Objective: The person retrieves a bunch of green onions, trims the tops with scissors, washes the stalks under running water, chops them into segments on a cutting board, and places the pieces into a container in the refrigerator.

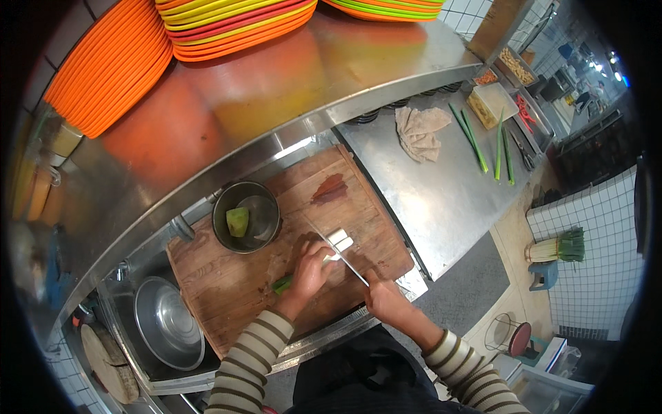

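Note:
My right hand (384,300) grips the handle of a kitchen knife (354,269) at the right part of a wooden cutting board (227,290). My left hand (310,269) holds a scallion or leek down on the board, its green end (282,284) showing beside the palm. The blade lies across the white part near my left fingertips. Cut white pieces (341,240) lie just past the blade. Behind my left hand stands a round metal pot (247,248) on the board, with a green vegetable chunk (237,221) inside it.
Orange and yellow plates (238,26) are stacked on a steel shelf (269,83) beyond the board. On the steel counter (403,207) at right lie a cloth (420,132), long green scallion leaves (471,139) and scissors (523,150). A metal bowl (170,321) sits in the sink at left.

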Available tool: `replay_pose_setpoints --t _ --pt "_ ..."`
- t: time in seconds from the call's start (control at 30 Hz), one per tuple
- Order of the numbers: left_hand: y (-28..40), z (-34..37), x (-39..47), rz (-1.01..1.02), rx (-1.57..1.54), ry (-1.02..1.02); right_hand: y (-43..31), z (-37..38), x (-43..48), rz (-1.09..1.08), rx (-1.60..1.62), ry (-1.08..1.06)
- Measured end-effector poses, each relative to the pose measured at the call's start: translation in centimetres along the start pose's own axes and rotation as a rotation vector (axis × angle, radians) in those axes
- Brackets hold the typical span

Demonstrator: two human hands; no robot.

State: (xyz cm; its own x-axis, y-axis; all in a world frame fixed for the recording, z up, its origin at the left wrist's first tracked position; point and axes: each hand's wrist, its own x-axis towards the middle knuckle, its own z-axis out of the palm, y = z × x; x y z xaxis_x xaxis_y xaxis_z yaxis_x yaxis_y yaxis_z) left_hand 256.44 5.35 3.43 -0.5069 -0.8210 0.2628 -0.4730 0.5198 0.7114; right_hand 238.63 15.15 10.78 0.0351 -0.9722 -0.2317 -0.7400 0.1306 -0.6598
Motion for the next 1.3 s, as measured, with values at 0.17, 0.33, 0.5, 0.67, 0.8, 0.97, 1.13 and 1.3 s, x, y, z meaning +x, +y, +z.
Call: replay_pose_setpoints --t 0.17,0.33,0.5,0.67,0.8,0.97,1.13,1.3 --pt "-0.2 -0.6 -0.5 -0.056 -0.148 0.000 0.9 -1.1 -0.6 -0.067 0.030 -0.002" --pt "-0.5 -2.3 -2.4 -0.062 0.036 -0.062 -0.6 -3.0 -2.8 -0.024 0.065 -0.044" --pt "-1.5 -1.1 -3.5 -0.056 0.045 -0.012 -1.4 -2.3 -5.4 -0.036 0.000 -0.111" --pt "-1.0 -1.3 -3.5 -0.047 0.070 0.019 -1.7 -2.0 -5.9 -0.001 -0.004 -0.132" --pt "-1.3 -1.1 -3.4 -0.025 0.051 0.060 -2.2 -2.3 -5.7 0.005 0.011 -0.142" --pt "-1.1 -1.4 -3.3 -0.057 0.010 0.029 -2.9 -2.8 -5.3 0.031 -0.013 -0.187" --pt "-1.5 -1.1 -3.6 -0.068 0.003 0.060 -2.3 -1.2 -3.7 0.024 -0.041 -0.192" --pt "-1.2 -1.3 -3.0 -0.104 -0.023 0.014 0.2 2.7 -1.8 -0.045 -0.022 -0.024"
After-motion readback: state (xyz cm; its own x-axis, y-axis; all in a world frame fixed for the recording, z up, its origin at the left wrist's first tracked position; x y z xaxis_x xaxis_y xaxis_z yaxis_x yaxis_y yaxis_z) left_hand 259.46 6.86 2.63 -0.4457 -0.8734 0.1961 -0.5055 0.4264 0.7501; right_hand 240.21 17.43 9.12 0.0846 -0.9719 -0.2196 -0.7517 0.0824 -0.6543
